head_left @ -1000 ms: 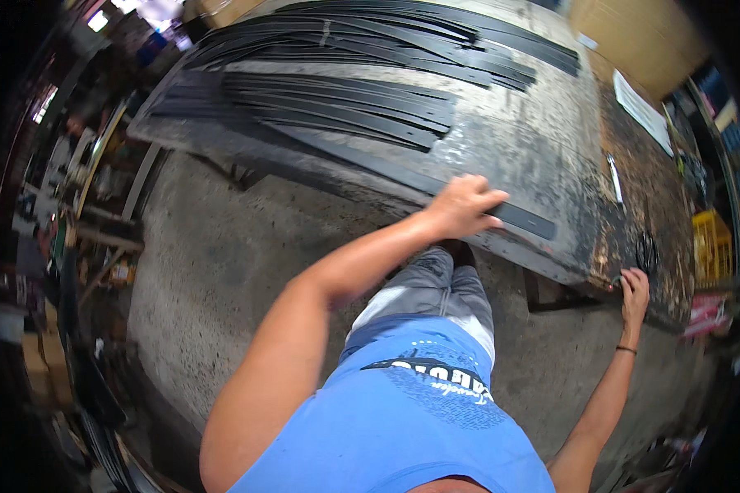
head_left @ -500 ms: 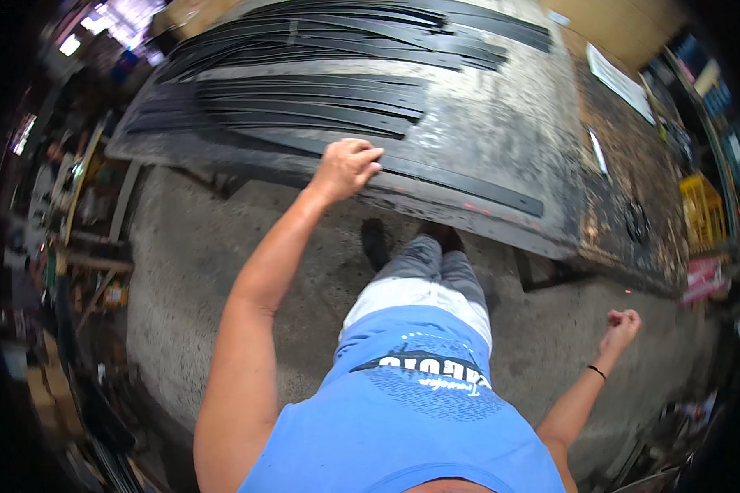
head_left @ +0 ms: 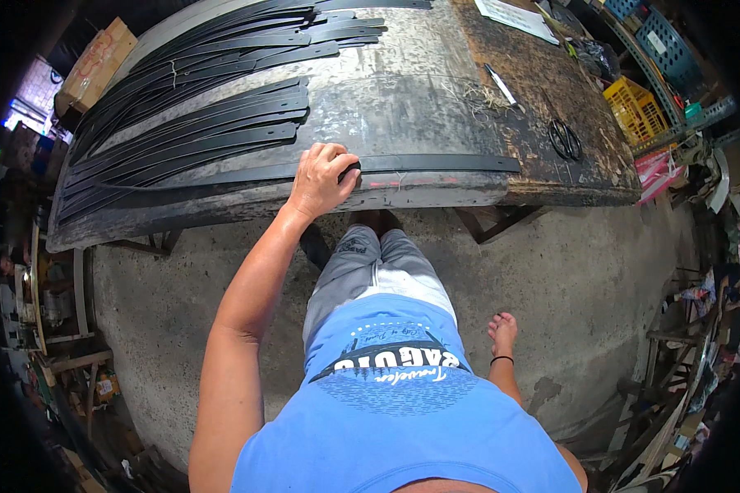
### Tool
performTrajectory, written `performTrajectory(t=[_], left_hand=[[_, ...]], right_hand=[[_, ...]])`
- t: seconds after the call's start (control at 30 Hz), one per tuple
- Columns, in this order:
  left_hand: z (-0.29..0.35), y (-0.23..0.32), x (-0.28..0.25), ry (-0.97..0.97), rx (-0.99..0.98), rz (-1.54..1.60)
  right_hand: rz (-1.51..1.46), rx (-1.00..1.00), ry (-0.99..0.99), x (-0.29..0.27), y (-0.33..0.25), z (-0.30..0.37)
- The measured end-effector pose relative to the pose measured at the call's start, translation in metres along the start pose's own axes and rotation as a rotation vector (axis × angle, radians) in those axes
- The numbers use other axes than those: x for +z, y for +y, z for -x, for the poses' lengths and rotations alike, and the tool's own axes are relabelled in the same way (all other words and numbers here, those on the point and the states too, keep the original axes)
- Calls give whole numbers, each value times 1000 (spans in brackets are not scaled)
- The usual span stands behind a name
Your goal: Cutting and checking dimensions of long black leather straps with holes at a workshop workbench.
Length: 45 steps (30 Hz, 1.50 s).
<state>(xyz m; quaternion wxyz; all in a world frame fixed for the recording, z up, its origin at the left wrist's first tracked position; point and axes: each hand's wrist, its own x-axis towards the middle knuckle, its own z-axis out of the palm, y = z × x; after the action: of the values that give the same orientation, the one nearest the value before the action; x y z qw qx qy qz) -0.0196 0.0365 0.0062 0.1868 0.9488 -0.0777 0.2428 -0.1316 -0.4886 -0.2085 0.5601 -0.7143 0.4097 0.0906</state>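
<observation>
My left hand is at the table's near edge, its fingers closed around a small dark object mostly hidden in the grip. Beneath it, a single long black strip lies flat along the edge of the table, with a small hole near its right end. Farther left, a fanned bundle of similar black strips rests beside a larger pile. Away from the table on the right, my right hand hangs low with fingers loosely bent and apart, holding nothing visible.
Black-handled scissors, a slim white and black tool and paper sheets lie on the table's worn brown right part. A cardboard box stands at the far left. Beyond the right end are a yellow crate and blue baskets.
My view has shifted to the right along the table. My left hand stays on the single strip, and my right hand has come closer to my body.
</observation>
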Motion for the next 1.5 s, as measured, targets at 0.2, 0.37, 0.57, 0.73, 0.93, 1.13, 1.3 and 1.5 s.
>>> performTrajectory(t=[0.2,0.37,0.57,0.73,0.93,1.13,1.3,1.5], left_hand=[[-25,18,20,-21,118,227],[-49,21,25,-157,269,76],[-47,20,30,-201,422,-133],[-29,29,38,-79,317,-132],[-28,35,48,84,226,22],[-19,35,46,168,-122,292],[-19,26,49,261,-148,413],[-18,24,46,239,-198,425]], right_hand=[[61,83,10,-24,-3,2],[86,-25,17,-31,10,-8],[82,-38,65,-21,-2,4],[-153,-141,213,-15,-52,15],[-432,-745,99,10,-201,25],[-497,-961,-429,139,-307,87],[-344,-1038,-673,237,-310,130],[-70,-1390,-465,264,-292,137]])
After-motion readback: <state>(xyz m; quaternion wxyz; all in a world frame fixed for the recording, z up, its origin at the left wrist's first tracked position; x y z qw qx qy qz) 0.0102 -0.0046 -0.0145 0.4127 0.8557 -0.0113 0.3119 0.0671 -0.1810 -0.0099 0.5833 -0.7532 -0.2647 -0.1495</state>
